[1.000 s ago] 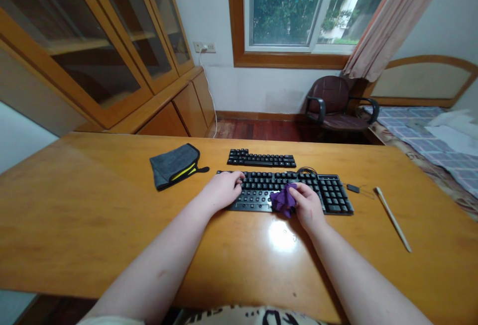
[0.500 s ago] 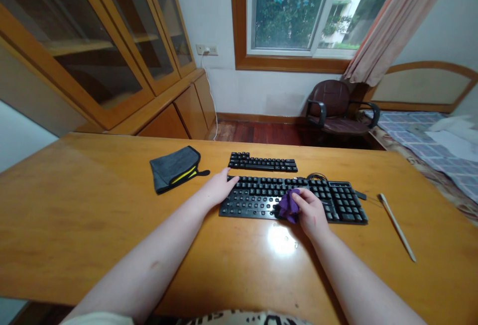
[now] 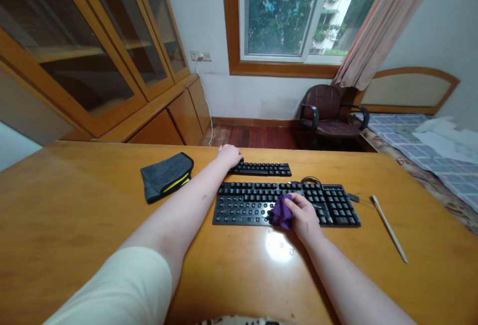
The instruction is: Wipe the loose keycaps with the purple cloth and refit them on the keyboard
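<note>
A black keyboard [image 3: 257, 205] lies on the desk, its lower left part bare of keycaps. My right hand [image 3: 304, 218] is closed on a crumpled purple cloth [image 3: 283, 211], pressed against the keyboard's lower middle. Behind the keyboard, loose black keycaps [image 3: 267, 169] stand in rows. My left hand [image 3: 229, 156] reaches over the left end of these rows with its fingers curled down. Its fingertips are mostly hidden, so what they hold cannot be made out.
A folded grey cloth with yellow lining [image 3: 166, 175] lies left of the keyboard. To the right is a thin, pale stick-like brush [image 3: 389, 229]. A coiled black cable [image 3: 310, 180] sits behind the keyboard. Beyond the wooden desk [image 3: 93, 225] stands an office chair [image 3: 324, 108].
My left hand has left the keyboard's upper left corner and moved forward to the loose keycaps, its fingers now curled. My right hand stays at the keyboard with the purple cloth. The view has shifted slightly.
</note>
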